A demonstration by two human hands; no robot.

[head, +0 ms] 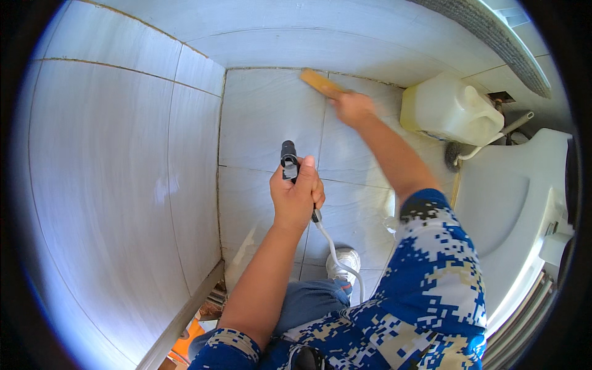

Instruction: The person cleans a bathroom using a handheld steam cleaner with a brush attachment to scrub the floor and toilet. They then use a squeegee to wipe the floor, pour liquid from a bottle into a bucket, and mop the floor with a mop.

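My left hand [298, 196] is closed round the handle of a black spray nozzle [288, 155], its head pointing towards the far wall. A pale hose [344, 266] runs from the handle down past my white shoe [343, 263]. Farther off and to the right, my right hand [354, 107] grips a yellowish brush or block [319, 82], blurred, at the seam where the tiled floor [268, 120] meets the far wall. Its underside is hidden, so bristles cannot be made out.
A plastic jug of yellowish liquid [451, 108] stands at the far right, beside a long-handled round brush [453, 156]. A white ceramic fixture [504, 199] takes up the right side. Tiled walls [111, 185] rise on the left and far side. A grey ribbed thing [499, 44] overhangs the upper right.
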